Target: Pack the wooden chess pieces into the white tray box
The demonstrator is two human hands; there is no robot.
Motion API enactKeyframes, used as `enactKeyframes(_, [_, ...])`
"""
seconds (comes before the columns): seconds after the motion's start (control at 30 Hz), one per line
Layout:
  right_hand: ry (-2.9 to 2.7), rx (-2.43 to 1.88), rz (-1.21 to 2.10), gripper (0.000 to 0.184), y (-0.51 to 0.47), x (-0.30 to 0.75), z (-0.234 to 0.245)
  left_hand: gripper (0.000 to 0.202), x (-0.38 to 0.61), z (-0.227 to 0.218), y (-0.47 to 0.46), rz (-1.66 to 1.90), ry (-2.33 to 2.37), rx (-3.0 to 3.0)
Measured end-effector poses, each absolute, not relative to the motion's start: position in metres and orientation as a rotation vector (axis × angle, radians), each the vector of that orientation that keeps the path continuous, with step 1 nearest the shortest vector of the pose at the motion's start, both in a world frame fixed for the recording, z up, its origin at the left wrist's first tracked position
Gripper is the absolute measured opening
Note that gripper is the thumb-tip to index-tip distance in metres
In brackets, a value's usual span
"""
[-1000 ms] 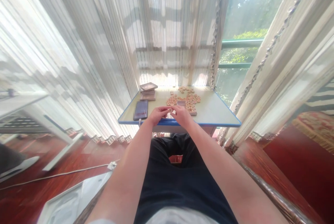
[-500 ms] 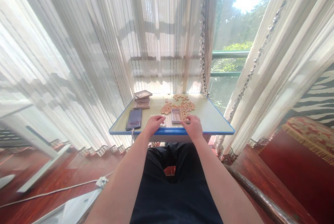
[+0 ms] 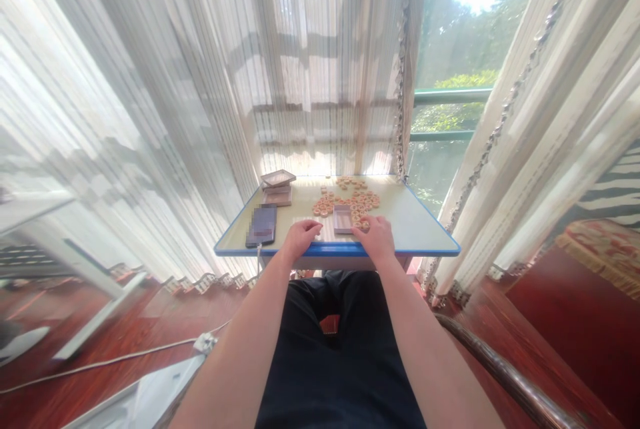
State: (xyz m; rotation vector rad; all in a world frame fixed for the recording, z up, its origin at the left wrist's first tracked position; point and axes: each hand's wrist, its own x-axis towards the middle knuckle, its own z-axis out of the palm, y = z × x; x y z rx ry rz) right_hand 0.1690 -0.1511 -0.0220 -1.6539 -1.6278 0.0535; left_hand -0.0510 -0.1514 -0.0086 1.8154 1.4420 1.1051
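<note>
Near the table's front edge, my left hand [image 3: 303, 236] rests with its fingers drawn together in a pinch; whatever lies between them is too small to make out. To its right stands a shallow open wooden box [image 3: 343, 221], with a bare bottom where it shows. My right hand [image 3: 377, 237] is at the box's front right corner, thumb close to its side. Thumb and fingers close around a round wooden game piece [image 3: 365, 224]. More round wooden pieces [image 3: 367, 200] lie loosely spread behind and beside the box. Markings on them are too small to read.
At the table's back left, one shallow tray [image 3: 279, 178] leans on another wooden tray [image 3: 277, 196]. A phone [image 3: 261, 225] with a white cable lies in front of them. The table [image 3: 425, 232] has a blue edge. Curtains [image 3: 310, 69] hang behind it.
The whole view has shifted slightly, so the table and things appear a little farther right. Both hands keep nearly the same places beside the box.
</note>
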Motion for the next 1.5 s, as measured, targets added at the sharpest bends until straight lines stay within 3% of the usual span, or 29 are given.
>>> enactKeyframes(0.33, [-1.757,-1.511,-0.190,0.027,-0.161,0.173,-0.031,0.037,-0.050,-0.011,-0.151,1.135,1.472,1.788])
enactKeyframes(0.77, [-1.696,-1.408,-0.165,0.028,-0.166,0.174,-0.035,0.036,-0.050,-0.010,-0.153,1.128,1.469,1.775])
enactKeyframes(1.03, [-1.487,-1.239,0.417,0.033,-0.159,0.196,-0.016,0.027,-0.037,-0.002,-0.155,1.030,1.548,1.873])
enactKeyframes(1.2, [-1.558,-1.181,0.556,0.030,-0.111,0.199,0.024,0.021,-0.026,0.014,-0.117,1.065,1.513,2.074])
enactKeyframes(1.33, [-1.725,-1.232,0.375,0.026,-0.049,0.206,0.044,0.021,-0.020,0.023,-0.061,1.047,1.635,2.220])
enactKeyframes(1.5, [-1.898,-1.294,0.072,0.022,0.029,0.230,0.035,0.029,-0.010,0.026,0.008,0.934,1.718,2.458])
